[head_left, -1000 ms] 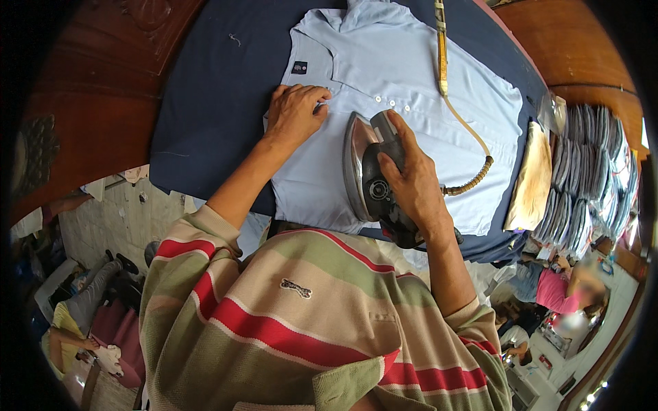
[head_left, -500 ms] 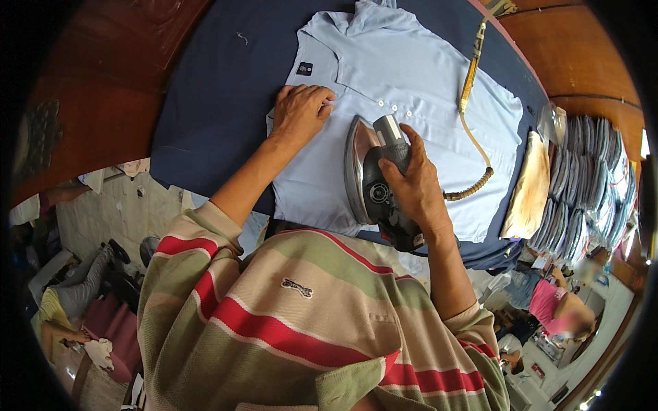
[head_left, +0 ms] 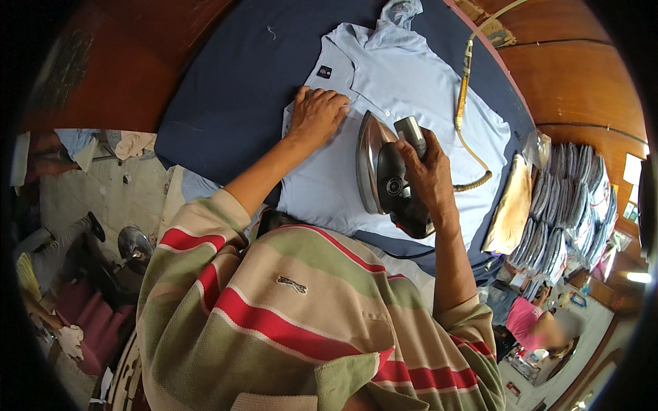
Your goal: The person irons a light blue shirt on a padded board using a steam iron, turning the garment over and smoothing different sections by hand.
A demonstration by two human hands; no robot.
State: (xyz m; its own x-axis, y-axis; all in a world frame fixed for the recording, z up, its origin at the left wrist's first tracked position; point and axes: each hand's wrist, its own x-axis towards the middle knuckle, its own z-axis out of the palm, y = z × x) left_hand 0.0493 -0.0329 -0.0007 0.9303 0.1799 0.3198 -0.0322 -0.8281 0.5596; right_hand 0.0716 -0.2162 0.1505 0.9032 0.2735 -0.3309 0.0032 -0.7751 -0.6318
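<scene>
Pale blue polo shirt [head_left: 411,103] lies flat, front up, on a tabletop [head_left: 233,96] padded w/ dark navy cloth; fabric looks soft, smooth, collar crumpled at the far end, small dark square patch on the chest. Left hand [head_left: 317,115] rests palm down on the shirt near that patch, fingers spread & flat, holding nothing, just pressing cloth. Right hand [head_left: 428,175] has its grip closed round the handle of an iron [head_left: 384,171]: heavy, boat-shaped, shiny metal body, dark top, tilted up on its side so the bright flank faces left, sitting over the shirt's lower middle. Yellowish braided cord [head_left: 466,137] runs from the far edge across the shirt's right side & curls back toward the iron; where it joins is hidden behind the hand. Right of the tabletop: a folded tan cloth [head_left: 510,205], then a stack of folded garments in clear wrap [head_left: 569,198], bent by the lens. Person's striped knit sleeve & shoulder, green/red/cream, cover the near edge of the shirt. Another person in pink [head_left: 528,322] low right, blurred. Floor stuff at left too dim to tell.
</scene>
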